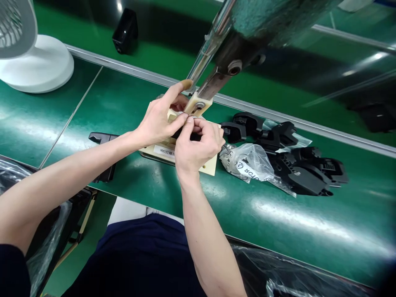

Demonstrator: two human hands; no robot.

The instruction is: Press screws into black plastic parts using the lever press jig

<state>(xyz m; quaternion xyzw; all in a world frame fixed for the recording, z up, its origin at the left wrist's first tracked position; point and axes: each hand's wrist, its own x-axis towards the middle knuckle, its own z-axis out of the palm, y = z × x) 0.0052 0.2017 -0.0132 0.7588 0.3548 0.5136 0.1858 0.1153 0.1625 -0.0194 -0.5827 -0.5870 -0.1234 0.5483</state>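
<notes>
My left hand reaches around the pale lower block of a press-like tool. Its thumb and index finger are spread apart, the index near a clear tube and the thumb meeting my right fingertips. The other left fingers are partly hidden behind. My right hand is closed in a pinch just below the block; whatever it pinches is too small or covered to name. Under both hands lies a cream fixture plate with a printed label. A dark part on the fixture shows only slightly between the hands.
Several black plastic parts and a clear printed bag lie to the right on the green bench. Another black part sits left, behind my forearm. A white fan stands at far left. The tool arm overhangs the hands.
</notes>
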